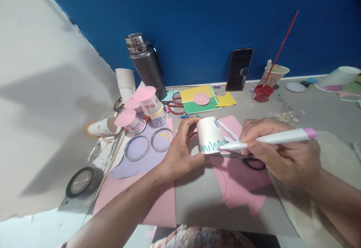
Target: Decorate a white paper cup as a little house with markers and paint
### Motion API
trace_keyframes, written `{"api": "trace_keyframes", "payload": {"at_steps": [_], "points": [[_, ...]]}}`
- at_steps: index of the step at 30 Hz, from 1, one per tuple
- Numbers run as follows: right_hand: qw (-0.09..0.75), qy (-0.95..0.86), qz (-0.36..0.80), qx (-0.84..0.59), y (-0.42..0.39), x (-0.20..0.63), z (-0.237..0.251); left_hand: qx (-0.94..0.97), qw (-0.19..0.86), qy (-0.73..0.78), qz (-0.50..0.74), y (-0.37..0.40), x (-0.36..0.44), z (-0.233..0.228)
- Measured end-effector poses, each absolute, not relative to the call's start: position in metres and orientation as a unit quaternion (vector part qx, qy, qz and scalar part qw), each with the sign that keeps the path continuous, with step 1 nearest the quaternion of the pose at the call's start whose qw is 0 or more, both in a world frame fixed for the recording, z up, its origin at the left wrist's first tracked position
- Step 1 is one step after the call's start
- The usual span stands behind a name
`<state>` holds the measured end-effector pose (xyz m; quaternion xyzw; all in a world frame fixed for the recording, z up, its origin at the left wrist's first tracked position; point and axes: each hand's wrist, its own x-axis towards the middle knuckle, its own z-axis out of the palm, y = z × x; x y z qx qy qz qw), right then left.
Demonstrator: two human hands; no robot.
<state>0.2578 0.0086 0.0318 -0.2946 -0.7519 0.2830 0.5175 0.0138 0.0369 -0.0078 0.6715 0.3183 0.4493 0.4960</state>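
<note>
My left hand (184,148) grips a white paper cup (207,131) from its left side, thumb near the lower rim and fingers around the back. The cup is upside down, with a green zigzag line along its lower part and a small blue drawn square near the top. A white marker with a pink end (278,138) is pinched in my right hand (287,158), its tip at the right end of the zigzag. Behind my right fingers lie scissors with black handles (254,162), partly hidden, on pink paper (239,184).
Several decorated cups with pink paper discs (125,118) stand at the left, near stacked white cups (125,80) and a dark flask (146,64). Grey rings (137,148) lie on purple paper (126,169). A phone (239,69) leans on the blue wall beside a red pot (263,92).
</note>
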Motion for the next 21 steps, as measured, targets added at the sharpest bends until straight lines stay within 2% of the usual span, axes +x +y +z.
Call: {"api": "trace_keyframes", "payload": {"at_steps": [10,17,21], "points": [[0.480,-0.772,0.256,-0.328,0.0078,0.2548,0.0350,0.677,0.489,0.327,0.443,0.0366,0.0127,-0.0087],[0.509,-0.744,0.271,-0.338,0.0074,0.2584,0.0347,0.670,0.497,0.320,0.448,0.0375,0.0134,-0.0103],[0.489,-0.762,0.258,-0.338,0.0087,0.2593,0.0352,0.664,0.506,0.318,0.450,0.0376,0.0133,-0.0101]]}}
